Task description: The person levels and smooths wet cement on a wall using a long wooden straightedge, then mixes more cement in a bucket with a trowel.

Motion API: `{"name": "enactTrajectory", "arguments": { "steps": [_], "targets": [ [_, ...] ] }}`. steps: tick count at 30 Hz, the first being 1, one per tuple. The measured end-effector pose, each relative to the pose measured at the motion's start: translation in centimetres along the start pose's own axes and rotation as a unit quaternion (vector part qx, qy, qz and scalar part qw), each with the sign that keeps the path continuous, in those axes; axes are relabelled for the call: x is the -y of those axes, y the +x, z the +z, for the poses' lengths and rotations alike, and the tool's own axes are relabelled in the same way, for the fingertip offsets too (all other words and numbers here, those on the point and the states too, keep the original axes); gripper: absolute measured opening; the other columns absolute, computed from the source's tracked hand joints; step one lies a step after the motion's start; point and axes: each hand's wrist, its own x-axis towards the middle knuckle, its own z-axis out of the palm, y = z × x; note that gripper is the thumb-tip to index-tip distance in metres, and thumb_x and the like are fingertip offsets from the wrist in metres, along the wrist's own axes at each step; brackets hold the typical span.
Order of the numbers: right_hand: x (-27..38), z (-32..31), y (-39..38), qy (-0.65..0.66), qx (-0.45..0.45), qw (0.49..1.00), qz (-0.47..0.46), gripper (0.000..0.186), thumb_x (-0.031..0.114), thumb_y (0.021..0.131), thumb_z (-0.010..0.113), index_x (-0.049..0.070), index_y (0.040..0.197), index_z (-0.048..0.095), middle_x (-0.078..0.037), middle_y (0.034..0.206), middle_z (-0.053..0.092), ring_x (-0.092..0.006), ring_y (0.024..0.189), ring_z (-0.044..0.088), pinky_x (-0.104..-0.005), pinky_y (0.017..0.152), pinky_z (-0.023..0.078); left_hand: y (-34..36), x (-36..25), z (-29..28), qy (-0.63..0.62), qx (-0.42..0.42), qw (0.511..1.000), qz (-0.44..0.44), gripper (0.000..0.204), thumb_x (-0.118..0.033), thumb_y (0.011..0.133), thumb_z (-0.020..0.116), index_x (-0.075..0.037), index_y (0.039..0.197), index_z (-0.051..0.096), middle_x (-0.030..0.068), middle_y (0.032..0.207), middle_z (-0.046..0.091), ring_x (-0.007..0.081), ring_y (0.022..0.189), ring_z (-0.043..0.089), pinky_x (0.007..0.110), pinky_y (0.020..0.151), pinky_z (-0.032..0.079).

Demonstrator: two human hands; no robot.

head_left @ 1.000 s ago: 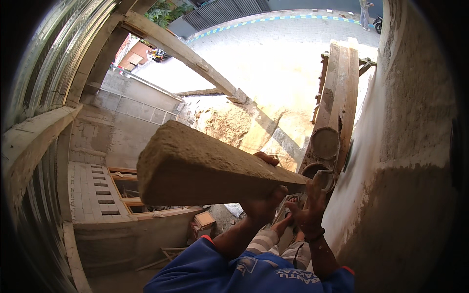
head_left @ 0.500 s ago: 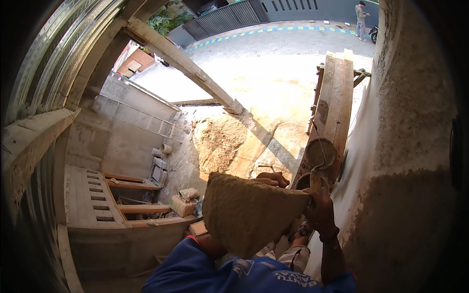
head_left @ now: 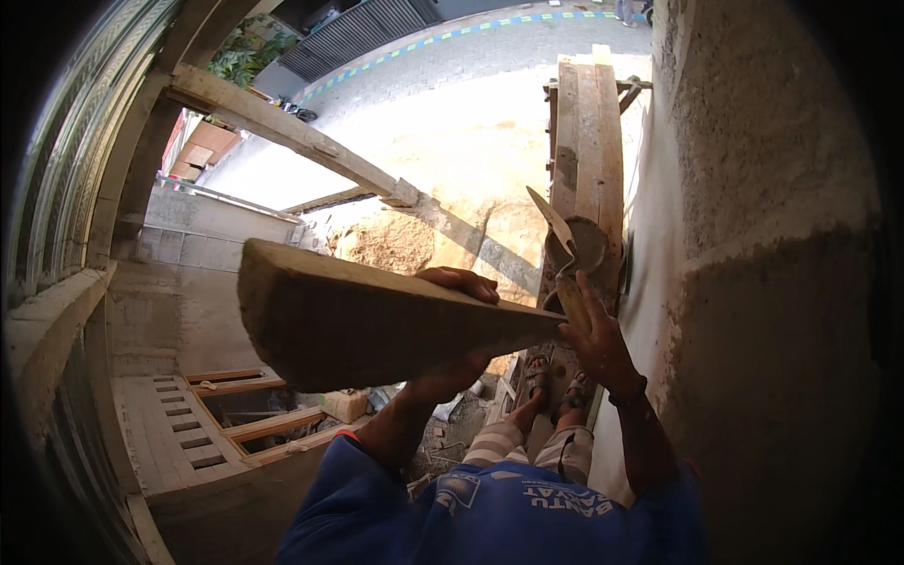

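Note:
A thick, rough, dusty board point(head_left: 395, 325), wooden by its look, stretches across in front of me. Its blunt end is at the left and it narrows toward the right. My left hand point(head_left: 460, 282) is wrapped round its middle from below, fingers over the far edge. At its narrow end my right hand point(head_left: 607, 353) grips the wooden handle of a trowel point(head_left: 554, 217), close against the board. The pointed blade tilts up and to the left over a round bucket point(head_left: 591, 247) of grey mortar. A second bucket point(head_left: 552, 303) is mostly hidden behind the board and hand.
My sandalled feet stand on a narrow plank scaffold point(head_left: 589, 132) that runs away from me. A partly wet plastered wall point(head_left: 772, 320) rises close on the right. A slanting beam point(head_left: 301, 141) crosses at left. Below lie a sand heap point(head_left: 386, 240) and wooden frames point(head_left: 273, 424).
The board has swung leftward and turned, now showing a long narrow side. My right hand has raised the trowel, its blade now clearly visible. The view has shifted to the right.

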Motion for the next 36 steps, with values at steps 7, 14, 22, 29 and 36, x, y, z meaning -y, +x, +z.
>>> {"name": "enactTrajectory", "arguments": {
  "steps": [7,14,22,29,36],
  "targets": [
    [-1.9,1.5,-8.2,0.0,-0.125,0.991,0.044,0.062,0.011,0.088,0.054,-0.001,0.144,0.029,-0.026,0.13,0.052,-0.0298,0.118,0.056,-0.0372,0.097,0.042,-2.6,1.5,-1.8,0.048,-0.212,0.976,0.015,0.057,-0.008,0.073,0.065,0.003,0.125,0.043,0.0172,0.109,0.055,0.0265,0.102,0.055,0.04,0.093,0.046],
    [4.1,5.8,-13.5,0.017,0.006,0.994,-0.109,0.066,0.013,0.087,0.06,-0.001,0.143,0.029,-0.028,0.116,0.057,-0.0393,0.1,0.062,-0.0414,0.083,0.05,-5.0,3.3,-0.5,0.21,-0.288,0.933,-0.047,0.06,0.0,0.073,0.061,0.009,0.128,0.039,0.0183,0.117,0.053,0.0258,0.107,0.055,0.038,0.097,0.045],
    [-5.4,9.5,-14.4,-0.062,0.007,0.998,-0.017,0.072,0.011,0.082,0.063,0.003,0.144,0.028,-0.025,0.099,0.058,-0.0399,0.082,0.063,-0.0434,0.066,0.052,-3.3,-2.9,1.0,0.142,-0.322,0.936,0.001,0.063,-0.014,0.073,0.061,0.005,0.128,0.038,0.0189,0.115,0.049,0.0293,0.11,0.049,0.044,0.099,0.04],
    [-20.5,10.9,-13.9,-0.147,-0.013,0.985,0.086,0.076,0.016,0.081,0.06,0.012,0.148,0.024,-0.026,0.096,0.06,-0.0425,0.081,0.061,-0.0487,0.072,0.049,-2.1,-9.0,-1.4,0.093,-0.384,0.919,0.011,0.061,-0.019,0.076,0.064,0.012,0.124,0.045,0.0242,0.119,0.053,0.0342,0.112,0.052,0.047,0.101,0.038],
    [-29.7,9.2,-12.2,-0.217,0.085,0.924,0.304,0.071,0.027,0.085,0.056,0.012,0.147,0.025,-0.028,0.103,0.062,-0.0445,0.091,0.06,-0.0515,0.081,0.047,-1.5,-15.5,-7.1,0.157,-0.445,0.879,0.076,0.068,-0.022,0.076,0.067,0.009,0.129,0.04,0.0213,0.12,0.048,0.0337,0.114,0.048,0.047,0.103,0.036]
  ]
}}
